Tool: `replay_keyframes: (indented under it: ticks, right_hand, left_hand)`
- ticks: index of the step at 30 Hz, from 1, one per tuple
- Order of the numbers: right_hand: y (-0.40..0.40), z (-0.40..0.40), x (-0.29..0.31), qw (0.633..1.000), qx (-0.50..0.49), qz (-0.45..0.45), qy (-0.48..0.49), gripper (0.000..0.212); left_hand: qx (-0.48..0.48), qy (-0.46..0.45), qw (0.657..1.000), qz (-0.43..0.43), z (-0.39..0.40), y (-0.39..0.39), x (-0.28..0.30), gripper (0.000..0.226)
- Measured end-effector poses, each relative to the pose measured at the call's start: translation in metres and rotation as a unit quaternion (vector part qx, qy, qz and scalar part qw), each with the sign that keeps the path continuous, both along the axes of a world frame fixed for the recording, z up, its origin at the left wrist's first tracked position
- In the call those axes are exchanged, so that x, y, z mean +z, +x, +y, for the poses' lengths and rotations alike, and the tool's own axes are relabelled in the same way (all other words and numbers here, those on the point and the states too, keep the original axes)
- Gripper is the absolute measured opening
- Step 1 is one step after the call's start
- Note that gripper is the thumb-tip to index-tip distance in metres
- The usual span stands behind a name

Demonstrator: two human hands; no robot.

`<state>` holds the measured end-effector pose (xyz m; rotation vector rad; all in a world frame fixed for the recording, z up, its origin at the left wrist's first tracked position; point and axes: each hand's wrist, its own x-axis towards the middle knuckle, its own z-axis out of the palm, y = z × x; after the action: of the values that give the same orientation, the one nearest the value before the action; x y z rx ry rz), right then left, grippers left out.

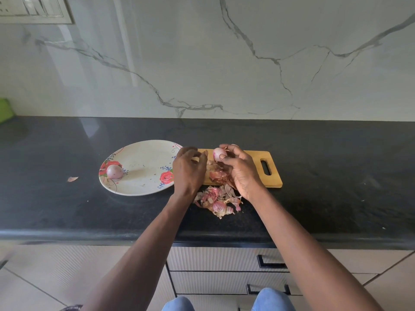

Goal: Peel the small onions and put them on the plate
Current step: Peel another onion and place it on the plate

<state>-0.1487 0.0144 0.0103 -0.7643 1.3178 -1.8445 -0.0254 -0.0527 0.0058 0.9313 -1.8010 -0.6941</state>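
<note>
My right hand (241,168) grips a small pale pink onion (218,153) above the wooden cutting board (272,176), thumb and fingers curled round it. My left hand (188,170) hovers just left of the onion with loosely curled fingers and holds nothing that I can see. A white plate with red flowers (143,158) lies to the left, with one peeled onion (114,171) on its left side. Onion skins (216,202) are piled on the board and on the counter in front of it.
The black stone counter (325,209) runs left to right, with a marble wall behind. A single scrap of skin (72,178) lies left of the plate. A green object (5,110) sits at the far left edge. Drawers are below the counter front.
</note>
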Motion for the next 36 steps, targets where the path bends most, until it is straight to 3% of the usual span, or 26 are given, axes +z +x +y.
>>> replay_keyframes:
  ticks: [2, 5, 8, 13, 23, 29, 36]
  right_hand:
    - [0.0, 0.001, 0.002, 1.0, -0.011, 0.027, 0.004, 0.035]
    - [0.002, 0.003, 0.004, 0.997, -0.026, 0.075, 0.016, 0.038]
    - [0.0, 0.002, 0.001, 0.995, -0.035, 0.088, 0.019, 0.036]
    - [-0.003, 0.002, 0.002, 0.996, -0.03, 0.082, 0.019, 0.035]
    - [0.0, 0.006, 0.005, 0.992, -0.008, 0.124, 0.012, 0.039]
    - [0.004, 0.008, 0.005, 0.994, -0.013, 0.112, -0.005, 0.034]
    - [0.003, 0.006, 0.006, 1.0, 0.012, -0.004, -0.015, 0.025]
  left_hand:
    - [-0.007, 0.001, 1.0, -0.021, -0.002, 0.001, -0.002, 0.021]
    - [-0.04, -0.012, 0.999, -0.032, 0.001, 0.002, -0.002, 0.048]
    - [-0.078, -0.011, 0.997, -0.014, 0.002, 0.002, 0.001, 0.031]
    - [-0.095, 0.026, 0.995, 0.013, 0.004, 0.004, 0.001, 0.023]
    - [-0.117, 0.02, 0.992, 0.04, 0.01, 0.006, 0.002, 0.031]
    - [-0.105, -0.007, 0.994, 0.039, 0.01, 0.007, 0.002, 0.028]
    - [-0.116, -0.011, 0.992, 0.047, 0.012, 0.007, 0.002, 0.036]
